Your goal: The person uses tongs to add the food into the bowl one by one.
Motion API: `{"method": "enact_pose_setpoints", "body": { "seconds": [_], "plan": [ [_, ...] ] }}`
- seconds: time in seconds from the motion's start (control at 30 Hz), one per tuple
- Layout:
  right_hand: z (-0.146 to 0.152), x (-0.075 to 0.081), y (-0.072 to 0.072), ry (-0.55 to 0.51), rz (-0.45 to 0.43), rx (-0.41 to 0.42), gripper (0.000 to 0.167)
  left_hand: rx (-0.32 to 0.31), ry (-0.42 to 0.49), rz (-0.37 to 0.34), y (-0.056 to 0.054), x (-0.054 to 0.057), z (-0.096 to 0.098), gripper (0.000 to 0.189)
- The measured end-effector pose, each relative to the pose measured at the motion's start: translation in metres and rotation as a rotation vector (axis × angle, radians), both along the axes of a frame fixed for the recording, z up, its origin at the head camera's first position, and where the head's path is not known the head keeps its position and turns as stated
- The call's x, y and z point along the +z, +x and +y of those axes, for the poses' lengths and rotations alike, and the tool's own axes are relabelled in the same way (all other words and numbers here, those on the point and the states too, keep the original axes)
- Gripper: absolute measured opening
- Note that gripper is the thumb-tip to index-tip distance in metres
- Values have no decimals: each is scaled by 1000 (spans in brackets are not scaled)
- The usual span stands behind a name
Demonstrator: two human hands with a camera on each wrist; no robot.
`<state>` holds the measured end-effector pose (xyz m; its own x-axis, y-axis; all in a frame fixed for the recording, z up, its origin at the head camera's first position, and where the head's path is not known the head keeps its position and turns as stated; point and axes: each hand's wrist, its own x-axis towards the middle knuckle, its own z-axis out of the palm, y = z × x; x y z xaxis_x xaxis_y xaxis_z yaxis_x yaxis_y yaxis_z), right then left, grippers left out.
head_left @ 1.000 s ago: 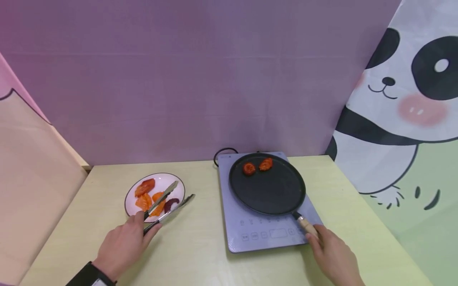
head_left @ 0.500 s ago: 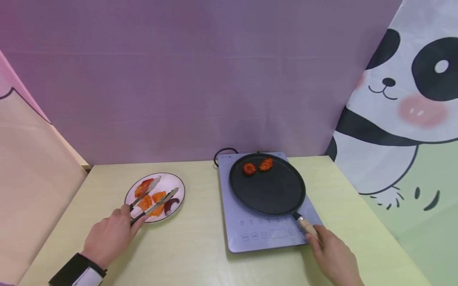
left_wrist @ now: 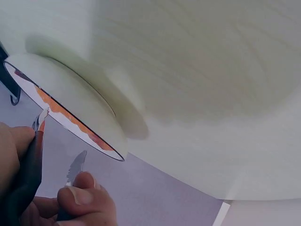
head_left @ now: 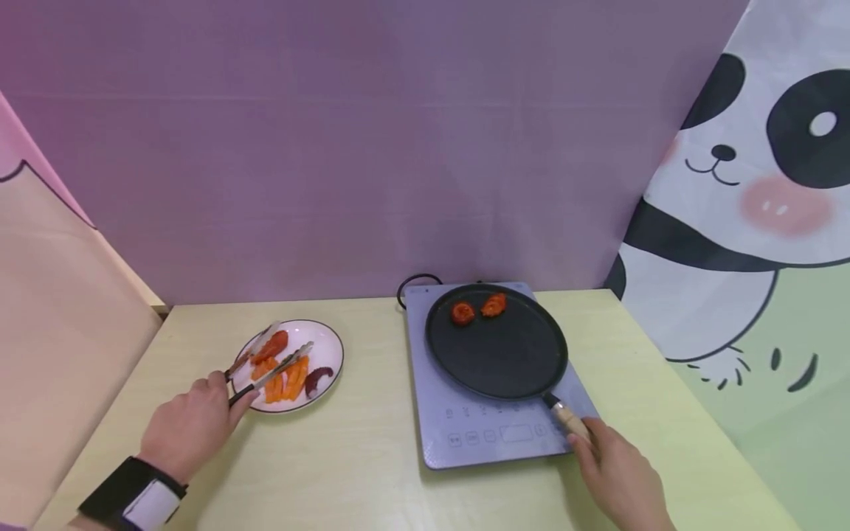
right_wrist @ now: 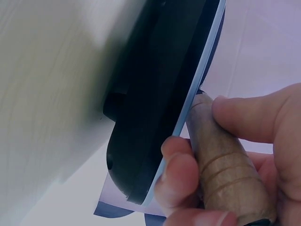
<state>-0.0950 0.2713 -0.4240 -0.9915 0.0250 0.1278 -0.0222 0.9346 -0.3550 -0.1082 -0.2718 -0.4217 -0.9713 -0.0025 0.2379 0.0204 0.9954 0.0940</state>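
My left hand [head_left: 189, 424] grips a pair of tongs [head_left: 272, 375] by its dark handles. The spread metal arms reach over a white plate [head_left: 332, 346] with a dark rim. One tong arm lies to each side of a reddish meat piece [head_left: 272, 346] at the plate's upper left. Orange slices [head_left: 292, 380] and a dark purple octopus-like piece [head_left: 317, 381] share the plate. My right hand [head_left: 617, 468] holds the wooden handle [right_wrist: 225, 165] of a flat black pan [head_left: 498, 354]. Two reddish food pieces [head_left: 462, 313] sit near the pan's far edge.
Under the pan is a grey-lilac induction cooker [head_left: 478, 442] with touch buttons, its black cord [head_left: 415, 277] curling behind. All stands on a pale wooden table [head_left: 372, 413]. A purple cloth [head_left: 345, 162] hangs behind, and a panda-print cloth [head_left: 704, 310] stands at the right.
My left hand has moved left with the tongs, which went from the plate's right side across to the reddish meat at its upper left. The right hand and pan have stayed put.
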Motion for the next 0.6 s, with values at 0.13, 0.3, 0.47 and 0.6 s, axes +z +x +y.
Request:
{"method": "enact_pose_setpoints", "body": {
  "seconds": [0.13, 0.3, 0.47, 0.6],
  "plan": [
    [0, -2, 1, 11, 27, 9, 29, 2, -1, -5, -3, 2, -5, 58],
    [0, -2, 1, 19, 35, 13, 30, -2, 27, -14, -6, 5, -11, 55],
    [0, -2, 1, 16, 36, 15, 30, 2, 53, -56, -9, 7, -18, 54],
    [0, -2, 1, 16, 34, 14, 30, -2, 49, -60, -9, 8, -20, 51]
  ]
}}
